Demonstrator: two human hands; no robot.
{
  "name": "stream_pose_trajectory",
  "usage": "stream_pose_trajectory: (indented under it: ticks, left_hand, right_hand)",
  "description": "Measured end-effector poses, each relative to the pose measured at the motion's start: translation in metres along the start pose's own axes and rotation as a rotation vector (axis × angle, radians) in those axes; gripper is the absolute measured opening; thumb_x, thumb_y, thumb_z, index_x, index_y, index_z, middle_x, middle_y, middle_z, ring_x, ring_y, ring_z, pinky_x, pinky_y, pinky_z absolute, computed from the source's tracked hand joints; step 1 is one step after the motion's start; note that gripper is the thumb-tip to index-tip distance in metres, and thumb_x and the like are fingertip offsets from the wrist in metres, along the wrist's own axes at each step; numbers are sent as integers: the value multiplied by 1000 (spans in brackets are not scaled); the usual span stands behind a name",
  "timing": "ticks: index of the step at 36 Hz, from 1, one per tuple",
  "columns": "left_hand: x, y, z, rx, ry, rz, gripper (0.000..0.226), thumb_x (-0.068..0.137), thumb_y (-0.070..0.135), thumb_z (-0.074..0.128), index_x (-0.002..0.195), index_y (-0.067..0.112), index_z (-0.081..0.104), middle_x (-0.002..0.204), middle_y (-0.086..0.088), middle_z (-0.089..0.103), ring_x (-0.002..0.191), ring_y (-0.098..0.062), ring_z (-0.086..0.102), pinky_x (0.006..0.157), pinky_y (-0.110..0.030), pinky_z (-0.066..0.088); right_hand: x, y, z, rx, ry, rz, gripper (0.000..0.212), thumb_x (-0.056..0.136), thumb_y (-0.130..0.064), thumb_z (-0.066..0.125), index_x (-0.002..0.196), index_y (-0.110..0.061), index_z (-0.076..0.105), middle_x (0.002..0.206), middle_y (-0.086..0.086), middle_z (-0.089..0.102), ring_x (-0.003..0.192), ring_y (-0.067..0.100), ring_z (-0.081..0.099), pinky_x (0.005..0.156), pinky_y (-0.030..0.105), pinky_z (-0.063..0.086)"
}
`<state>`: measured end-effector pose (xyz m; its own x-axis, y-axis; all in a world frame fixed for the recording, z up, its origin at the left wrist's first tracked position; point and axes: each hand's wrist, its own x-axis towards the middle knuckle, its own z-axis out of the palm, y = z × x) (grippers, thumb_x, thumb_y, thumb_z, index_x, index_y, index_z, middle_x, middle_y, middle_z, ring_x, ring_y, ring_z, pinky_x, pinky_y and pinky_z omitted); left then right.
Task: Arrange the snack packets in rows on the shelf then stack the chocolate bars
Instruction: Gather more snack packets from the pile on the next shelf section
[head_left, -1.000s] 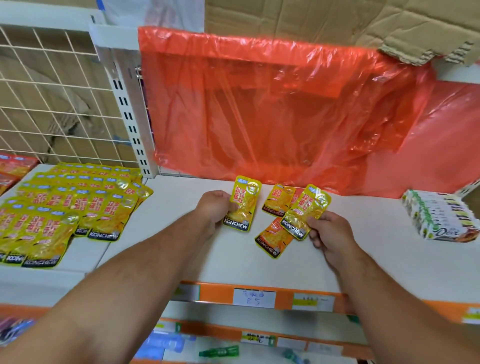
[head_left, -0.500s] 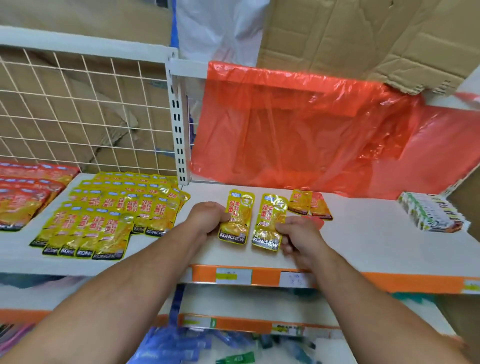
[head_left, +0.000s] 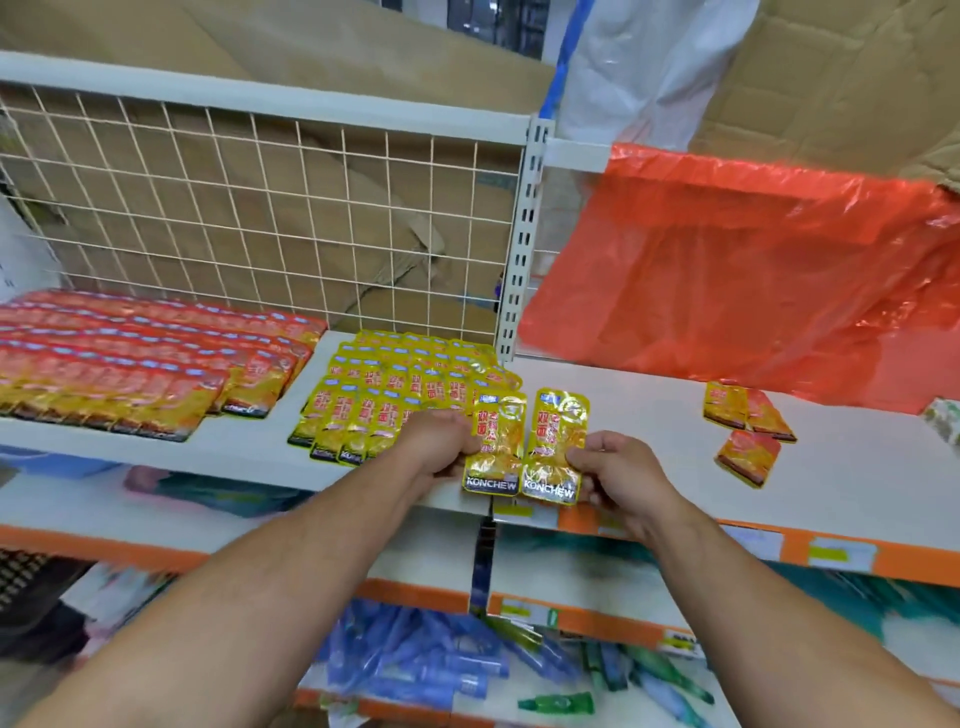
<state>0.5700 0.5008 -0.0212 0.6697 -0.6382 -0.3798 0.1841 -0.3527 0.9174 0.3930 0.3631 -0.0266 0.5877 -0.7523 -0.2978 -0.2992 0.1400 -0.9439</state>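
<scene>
chocolate bars: cut by right edge | lower-shelf goods: blurred | price labels: unreadable

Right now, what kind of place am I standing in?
Probably a shop, maybe its stockroom: shelves with orange price-label strips, snack packets laid in rows, and flattened cardboard behind the wire grid.

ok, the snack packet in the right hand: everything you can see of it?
The yellow snack packet is a glossy, foil-like pouch: blue tab on top, red characters mid-face, dark band reading KONCHEW at the bottom. It is face up, bottom edge toward the person, at the front edge of the white shelf. The right hand pinches its lower right side. Its left edge sits against a matching packet held by the left hand. Whether it rests on the shelf is unclear.
</scene>
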Motion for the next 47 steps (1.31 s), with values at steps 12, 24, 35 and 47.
stream_pose_trajectory:
  ticks: [12,24,35,47]
  left_hand:
    - [25,6,-43,131,189,50,18,81,3,77,84,14,63,76,-1,62,63,-16,56,58,-25,46]
    - [56,-5,-40,450,280,68,25,79,8,78,64,18,60,90,-3,72,83,-19,65,79,-31,56]
    - [55,-9,-37,888,303,186,4,77,12,68,80,12,65,79,-2,68,79,-22,64,61,-27,47]
    - [57,-18,-41,974,302,216,17,77,13,68,71,20,54,71,1,60,74,-23,62,58,-27,45]
  right_hand:
    - [44,-24,42,-12,-37,-40,26,88,1,69,75,-12,50,53,3,48,42,13,40,38,25,34]
    - [73,-21,50,-43,-101,-15,15,88,-2,70,87,-7,56,55,7,51,41,14,41,41,24,36]
    - [78,-6,49,2,-116,25,10,88,0,68,93,-2,59,63,13,54,44,14,42,43,24,33]
    - [78,5,61,-1,-133,49,16,87,0,69,89,-7,54,54,9,52,43,17,44,41,25,35]
